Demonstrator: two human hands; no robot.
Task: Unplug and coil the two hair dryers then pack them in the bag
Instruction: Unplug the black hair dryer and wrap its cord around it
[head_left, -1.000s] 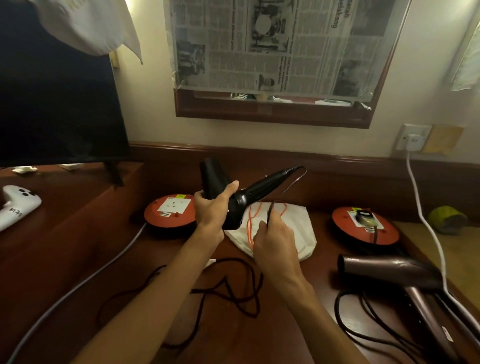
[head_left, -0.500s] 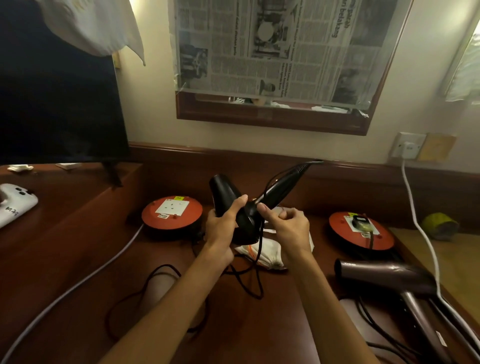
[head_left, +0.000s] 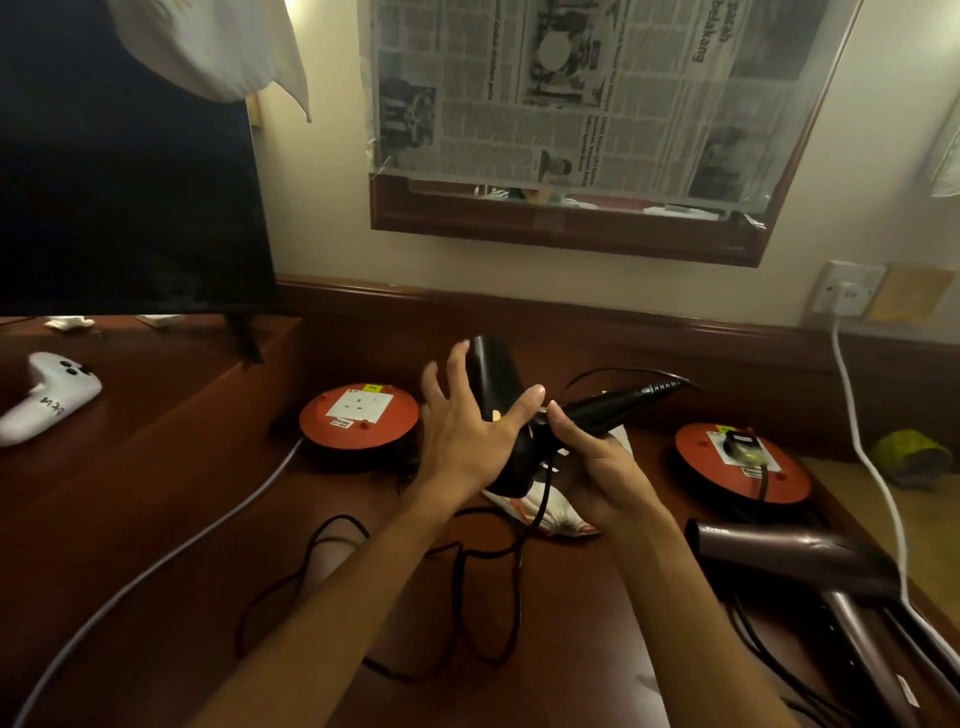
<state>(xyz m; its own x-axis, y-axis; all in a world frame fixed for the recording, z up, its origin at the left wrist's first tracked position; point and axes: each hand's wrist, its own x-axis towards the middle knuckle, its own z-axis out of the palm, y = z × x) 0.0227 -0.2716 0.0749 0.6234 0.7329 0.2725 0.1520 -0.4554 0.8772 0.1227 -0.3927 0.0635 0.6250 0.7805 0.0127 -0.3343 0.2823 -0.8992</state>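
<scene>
While left hand (head_left: 467, 431) spreads open, right hand (head_left: 597, 467) grips black dryer (head_left: 498, 384).

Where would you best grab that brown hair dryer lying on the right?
Probably by the handle of the brown hair dryer, coming from above: it lies flat, the handle is slim enough for fingers to wrap, and it points toward the person. Cords crowd its right side.

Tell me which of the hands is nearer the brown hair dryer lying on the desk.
Right. The right hand grips the black hair dryer by its handle, up and left of the brown hair dryer. The left hand, fingers spread against the black one's body, is farther left.
</scene>
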